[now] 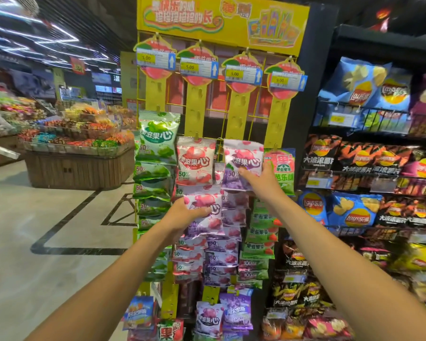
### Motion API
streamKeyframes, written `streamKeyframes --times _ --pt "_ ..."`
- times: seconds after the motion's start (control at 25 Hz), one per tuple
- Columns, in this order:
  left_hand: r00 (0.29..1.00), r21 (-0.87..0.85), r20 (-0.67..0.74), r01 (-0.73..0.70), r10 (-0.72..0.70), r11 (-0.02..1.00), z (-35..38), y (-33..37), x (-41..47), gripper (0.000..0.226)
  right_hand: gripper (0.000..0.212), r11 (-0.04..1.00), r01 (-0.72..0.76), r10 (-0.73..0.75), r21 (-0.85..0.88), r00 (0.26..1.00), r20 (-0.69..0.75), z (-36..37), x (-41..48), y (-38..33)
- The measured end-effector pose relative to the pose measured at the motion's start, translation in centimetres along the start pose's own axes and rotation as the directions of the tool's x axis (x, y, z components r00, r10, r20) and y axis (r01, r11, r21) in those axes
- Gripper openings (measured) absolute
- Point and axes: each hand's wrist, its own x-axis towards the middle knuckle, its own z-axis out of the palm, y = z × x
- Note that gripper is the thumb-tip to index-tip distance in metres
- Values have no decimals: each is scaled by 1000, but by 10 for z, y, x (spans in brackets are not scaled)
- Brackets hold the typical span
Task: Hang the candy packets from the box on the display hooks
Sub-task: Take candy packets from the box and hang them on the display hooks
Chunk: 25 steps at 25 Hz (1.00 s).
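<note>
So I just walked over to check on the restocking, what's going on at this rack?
A person is filling the yellow display rack with candy packets. Their right hand holds a purple packet up at the third strip's hook; whether it has caught is unclear. Their left hand grips a bundle of pink and purple packets lower down. Green packets already hang on the left strip. No box is in view.

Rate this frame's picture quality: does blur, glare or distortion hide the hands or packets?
Head view: the centre is sharp, with print on the purple packet in the right hand legible; the ceiling lights at top left streak with blur; the chip bags at the right edge are soft; wide-angle distortion tilts the yellow display rack; the pink packets in the left hand show mild foil sheen.
</note>
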Motion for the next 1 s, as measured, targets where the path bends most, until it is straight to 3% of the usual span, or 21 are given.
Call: streamKeyframes --times 0.08,0.2,0.36,0.52,0.56,0.64,0.84,1.0 --pt "1000 8 4 -1 1 1000 -1 5 -7 39 52 999 7 -10 -45 998 -54 5 14 -14" --pt "1000 33 -4 18 -18 999 -14 -9 5 23 55 995 -9 1 -97 996 -86 13 28 -21" --pt "999 105 50 9 -14 994 -28 -22 10 74 56 992 -44 35 -118 997 -74 22 27 -2" --pt "998 130 55 11 -19 992 -35 -30 12 75 77 984 -77 68 -161 996 -59 30 15 12" --pt "998 126 53 13 -20 992 -36 -31 12 75 79 982 -72 61 -175 996 -66 30 13 13" --pt "997 130 70 3 -12 991 -35 -27 10 53 74 973 -48 29 -226 996 -86 29 7 12" --pt "999 135 52 -20 13 991 -32 -18 12 25 49 933 34 -67 -359 995 -80 17 -20 8" --pt "995 122 80 -75 66 990 -29 0 24 33 52 810 74 -161 -582 982 -99 3 -32 4"
